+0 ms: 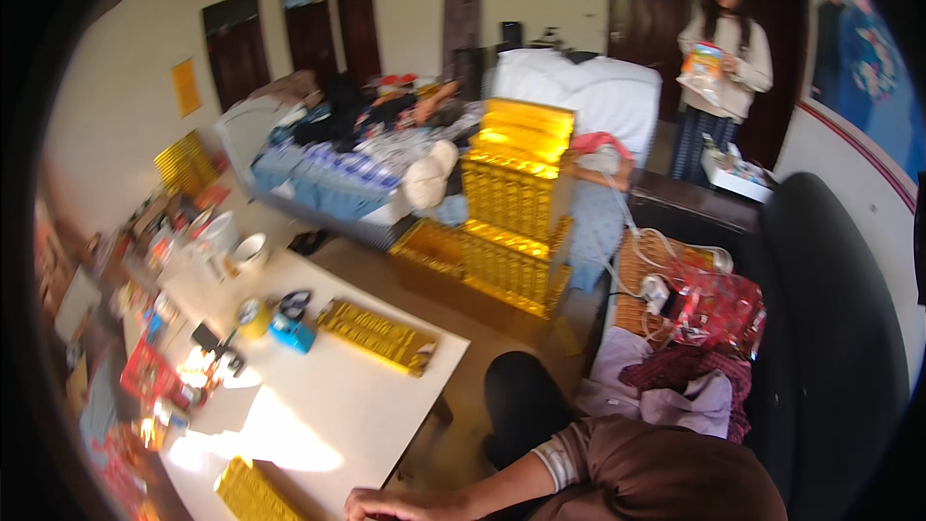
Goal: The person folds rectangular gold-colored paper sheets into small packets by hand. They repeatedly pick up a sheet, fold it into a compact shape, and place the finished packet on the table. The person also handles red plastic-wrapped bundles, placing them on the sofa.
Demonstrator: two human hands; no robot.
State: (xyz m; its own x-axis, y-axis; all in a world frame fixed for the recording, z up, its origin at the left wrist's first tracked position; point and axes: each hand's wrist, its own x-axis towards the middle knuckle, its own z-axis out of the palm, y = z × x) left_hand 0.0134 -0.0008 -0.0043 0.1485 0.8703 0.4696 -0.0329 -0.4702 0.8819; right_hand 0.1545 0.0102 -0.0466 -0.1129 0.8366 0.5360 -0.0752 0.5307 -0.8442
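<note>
My right hand (383, 504) is at the bottom edge, by the near edge of the white table (347, 420). Its fingers look curled, and the frame cuts it off, so whether it holds anything is unclear. My left hand is out of view. On the table left of my right hand lies a gold foil block (257, 492). Another long gold foil block (377, 336) lies farther up the table, beside a blue tape dispenser (291, 333) and a yellow tape roll (252, 318). Beyond the table, gold foil boxes (510, 195) stand stacked.
A black phone holder (217, 351), a red plastic basket (150, 370) and a white bowl (251, 252) are on the table. To the right, a black sofa (817, 304) holds clothes and a red shiny bag (716, 311). A person (727, 51) stands at the back holding a packet.
</note>
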